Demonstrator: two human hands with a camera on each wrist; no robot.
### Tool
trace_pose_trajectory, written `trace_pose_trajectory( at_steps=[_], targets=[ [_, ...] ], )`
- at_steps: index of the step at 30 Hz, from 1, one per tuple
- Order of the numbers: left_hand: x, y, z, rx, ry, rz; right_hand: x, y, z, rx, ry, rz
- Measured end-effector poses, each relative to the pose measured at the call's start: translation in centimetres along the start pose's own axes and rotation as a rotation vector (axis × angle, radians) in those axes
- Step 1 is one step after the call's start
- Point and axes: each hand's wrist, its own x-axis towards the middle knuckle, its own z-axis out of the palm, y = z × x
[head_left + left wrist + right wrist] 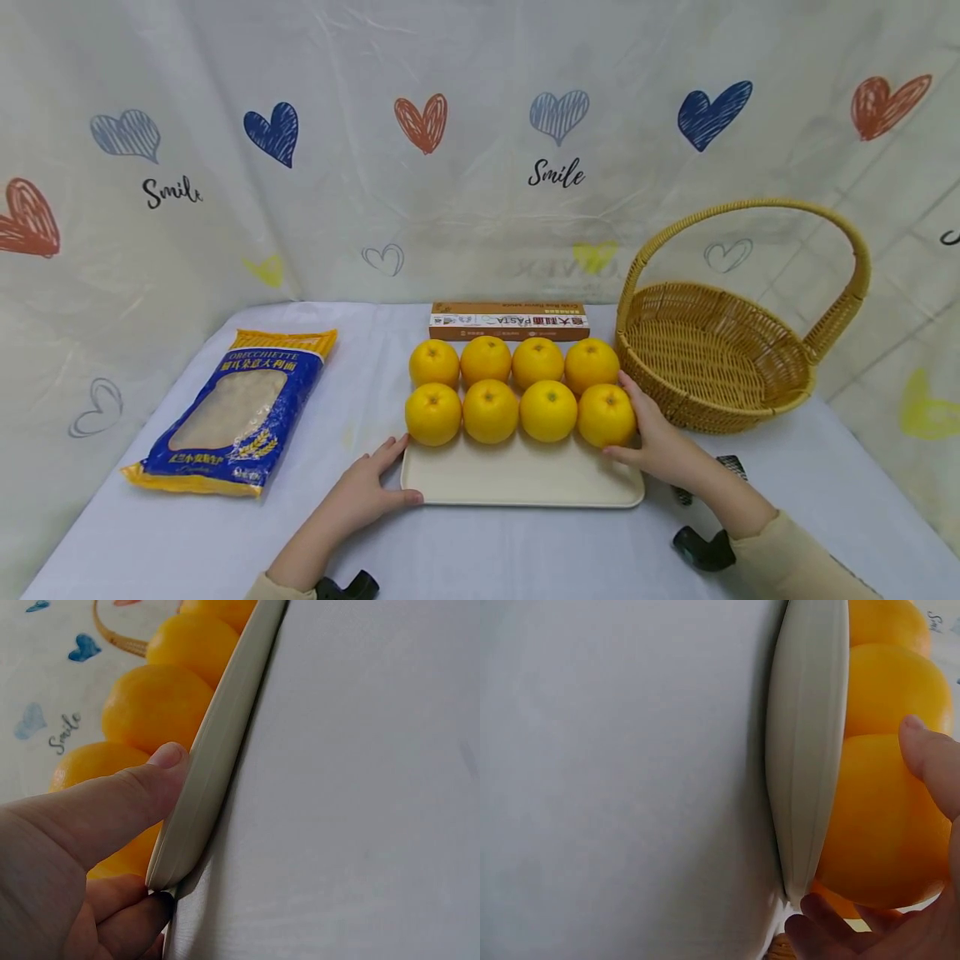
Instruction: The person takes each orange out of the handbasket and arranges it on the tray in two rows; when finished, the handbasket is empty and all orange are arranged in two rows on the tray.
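Several oranges (491, 411) sit in two rows on a cream rectangular tray (525, 481). At the tray's front left corner is my left hand (362, 496). Its thumb lies on the rim and its fingers run along the left side, gripping the corner; the left wrist view shows some fingers partly hidden past the tray's end. My right hand (663, 437) holds the front right orange (606, 416), with the thumb in front and the fingers round its right side. In the right wrist view, fingertips (814, 919) reach the tray's end beside that orange (889, 825).
A wicker basket (678, 400) with a tall handle stands right of the oranges. Behind them lies a pasta box (510, 322). A blue and yellow orecchiette bag (232, 417) lies at left. A patterned hanging cloth (480, 225) closes off the back of the white table (487, 554).
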Motion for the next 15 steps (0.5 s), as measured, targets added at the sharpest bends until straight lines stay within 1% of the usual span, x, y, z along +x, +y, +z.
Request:
trace_pose_trajectory(
  at_steps=[4,9,13,15],
  targets=[
    [0.2,0.1,0.2,0.000,0.002,0.017,-0.1,0.1,-0.2,0.007,0.013,-0.015],
    [0.1,0.2,-0.2,0.018,-0.006,0.019,-0.5,-0.5,-0.4,-0.005,0.028,-0.014],
    [0.0,0.3,-0.8,0.073,-0.023,-0.005,-0.5,-2.2,-1.1,-0.072,0.096,-0.070],
    [-0.2,0.4,-1.6,0.100,-0.034,-0.011,-0.1,-3.6,-1.7,-0.122,0.135,-0.110]
  ],
)
